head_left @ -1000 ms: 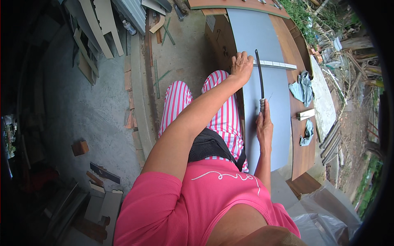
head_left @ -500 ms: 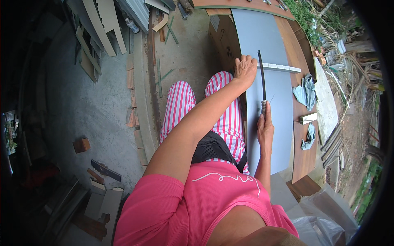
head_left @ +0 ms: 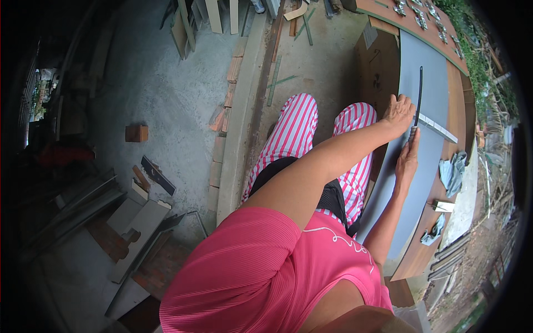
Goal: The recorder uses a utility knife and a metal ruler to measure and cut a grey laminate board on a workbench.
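My right hand [head_left: 408,158] is closed around the wrapped grip of a thin dark hacksaw blade [head_left: 419,89]. The blade points away from me and lies against a slim whitish bar [head_left: 438,129], crossing it near my left hand. Curled over the bar's near end, my left hand [head_left: 398,116] presses it down; its fingers hide that end. Marks divide the bar into short segments along its length. Beneath both hands is a long grey panel [head_left: 425,180], and the bar lies across it, sticking out past its right side.
Brown boards [head_left: 458,105] border the panel, with several metal hinges [head_left: 419,19] at the far end. A crumpled cloth [head_left: 452,172], a small whitish block [head_left: 443,206] and another cloth [head_left: 433,230] lie right. A cardboard box [head_left: 377,66] stands beyond my knees; board offcuts [head_left: 158,175] lie left.
My right hand has pushed the blade forward, bringing its grip close to the bar. My left hand keeps its hold. The whole scene has shifted right in the picture as my head turned.
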`<state>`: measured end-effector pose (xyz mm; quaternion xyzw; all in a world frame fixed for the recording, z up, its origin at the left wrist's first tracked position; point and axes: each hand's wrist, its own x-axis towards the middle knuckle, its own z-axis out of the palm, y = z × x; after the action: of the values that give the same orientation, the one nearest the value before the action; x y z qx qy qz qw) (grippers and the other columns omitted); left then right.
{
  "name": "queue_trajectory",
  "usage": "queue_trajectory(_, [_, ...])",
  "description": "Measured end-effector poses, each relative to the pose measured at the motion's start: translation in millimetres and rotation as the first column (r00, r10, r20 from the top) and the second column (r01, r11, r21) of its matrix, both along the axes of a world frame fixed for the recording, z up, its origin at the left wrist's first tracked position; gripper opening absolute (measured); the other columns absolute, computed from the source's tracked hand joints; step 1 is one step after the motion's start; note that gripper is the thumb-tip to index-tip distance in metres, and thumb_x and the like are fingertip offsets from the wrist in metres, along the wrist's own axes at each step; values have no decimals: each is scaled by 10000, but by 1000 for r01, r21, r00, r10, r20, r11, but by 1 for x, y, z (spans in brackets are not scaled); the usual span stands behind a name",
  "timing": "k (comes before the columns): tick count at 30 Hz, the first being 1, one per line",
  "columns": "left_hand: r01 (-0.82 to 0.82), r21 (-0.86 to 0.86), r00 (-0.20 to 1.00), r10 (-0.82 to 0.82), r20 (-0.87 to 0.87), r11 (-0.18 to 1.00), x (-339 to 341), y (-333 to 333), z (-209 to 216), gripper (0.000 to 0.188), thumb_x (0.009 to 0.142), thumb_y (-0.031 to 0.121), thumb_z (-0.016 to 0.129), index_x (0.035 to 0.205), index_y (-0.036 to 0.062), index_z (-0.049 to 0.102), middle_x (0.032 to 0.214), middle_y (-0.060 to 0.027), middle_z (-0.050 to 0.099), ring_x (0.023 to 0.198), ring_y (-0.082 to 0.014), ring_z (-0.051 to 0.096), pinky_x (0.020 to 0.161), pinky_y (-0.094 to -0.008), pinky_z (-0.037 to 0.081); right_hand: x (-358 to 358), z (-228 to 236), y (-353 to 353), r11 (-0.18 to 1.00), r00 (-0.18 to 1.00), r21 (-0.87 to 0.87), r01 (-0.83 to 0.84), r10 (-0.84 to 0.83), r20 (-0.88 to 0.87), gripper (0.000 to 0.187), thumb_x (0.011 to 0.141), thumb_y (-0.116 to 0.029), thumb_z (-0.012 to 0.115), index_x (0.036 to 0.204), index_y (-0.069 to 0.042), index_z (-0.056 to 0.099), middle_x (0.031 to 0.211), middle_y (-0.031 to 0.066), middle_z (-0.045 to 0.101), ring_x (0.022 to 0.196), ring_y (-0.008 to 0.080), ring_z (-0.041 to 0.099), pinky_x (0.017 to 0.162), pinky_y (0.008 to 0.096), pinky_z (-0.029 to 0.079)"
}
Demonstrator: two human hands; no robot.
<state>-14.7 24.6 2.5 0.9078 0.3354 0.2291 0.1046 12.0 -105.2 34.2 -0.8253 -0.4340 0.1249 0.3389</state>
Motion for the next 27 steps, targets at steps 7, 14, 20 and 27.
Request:
queue_trajectory(7, [-26,-9,998,26,-64,1000,-5,3,2,194,768,122,503,937,55,572,923,-89,528,918,-207,467,721,-364,334,-18,-8,-42,999,999,24,-26,25,48,496,929,-119,382,1382,-266,244,1266,154,479,1068,254,543,827,325,429])
queue_trajectory(14, [-23,20,999,23,-37,1000,-8,7,0,178,774,124,498,918,59,578,909,-85,532,908,-204,467,726,-366,333,-30,-5,-56,1000,1000,-19,17,-17,0,506,930,-112,384,1382,-293,244,1261,146,487,985,171,549,798,292,430])
queue_trajectory(20, [-19,21,999,20,-45,1000,-8,4,4,183,771,130,501,922,60,577,913,-89,532,907,-207,467,729,-368,334,-13,-10,-22,999,997,-30,36,-38,-73,496,931,-117,389,1378,-286,257,1238,145,505,929,157,549,776,274,430])
queue_trajectory(27, [-47,-6,998,47,-43,999,-5,1,1,194,767,130,509,934,64,580,929,-86,531,923,-212,464,745,-372,330,-4,-10,-10,1000,999,9,-10,10,-36,485,933,-126,388,1377,-274,262,1223,156,513,954,162,545,788,274,426])
